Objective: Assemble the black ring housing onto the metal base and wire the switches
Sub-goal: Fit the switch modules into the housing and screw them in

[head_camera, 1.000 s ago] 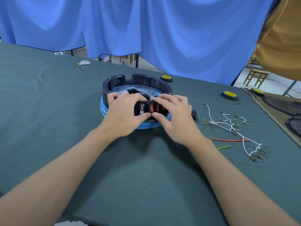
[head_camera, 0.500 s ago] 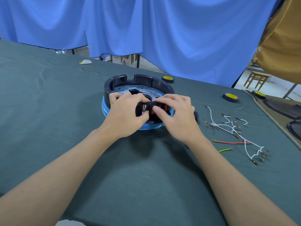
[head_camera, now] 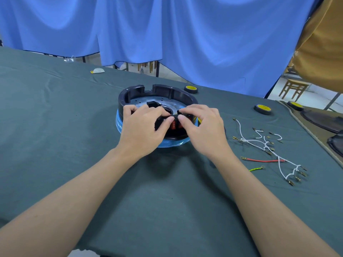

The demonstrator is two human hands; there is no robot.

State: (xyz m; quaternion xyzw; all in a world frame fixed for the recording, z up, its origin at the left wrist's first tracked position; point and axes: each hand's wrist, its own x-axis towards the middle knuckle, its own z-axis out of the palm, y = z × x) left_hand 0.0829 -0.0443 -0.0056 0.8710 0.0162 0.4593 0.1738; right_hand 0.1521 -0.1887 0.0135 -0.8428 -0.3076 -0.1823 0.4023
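Note:
The black ring housing (head_camera: 163, 92) sits on the round metal base (head_camera: 168, 104), whose rim is wrapped in blue film (head_camera: 118, 123). Red rocker switches (head_camera: 174, 125) show in the housing's near wall. My left hand (head_camera: 143, 127) grips the near wall left of the switches, fingers over its top and thumb on the front. My right hand (head_camera: 202, 127) grips it on the right side, thumb pressing beside the switches. A bundle of white wires (head_camera: 259, 143) with brass terminals lies to the right, with a red wire (head_camera: 263, 160) and a short yellow-green wire (head_camera: 257, 168).
Black-and-yellow tape rolls lie behind (head_camera: 191, 89) and to the right (head_camera: 262, 109) (head_camera: 295, 105). Dark round parts (head_camera: 323, 119) sit on a mat at the far right. A white scrap (head_camera: 98, 70) lies at the back left. A blue curtain (head_camera: 167, 34) hangs behind the table; a person in tan (head_camera: 323, 43) stands at right.
Both hands stay on the housing's near wall. The thumbs have shifted slightly around the red switches, and the view has tilted a little.

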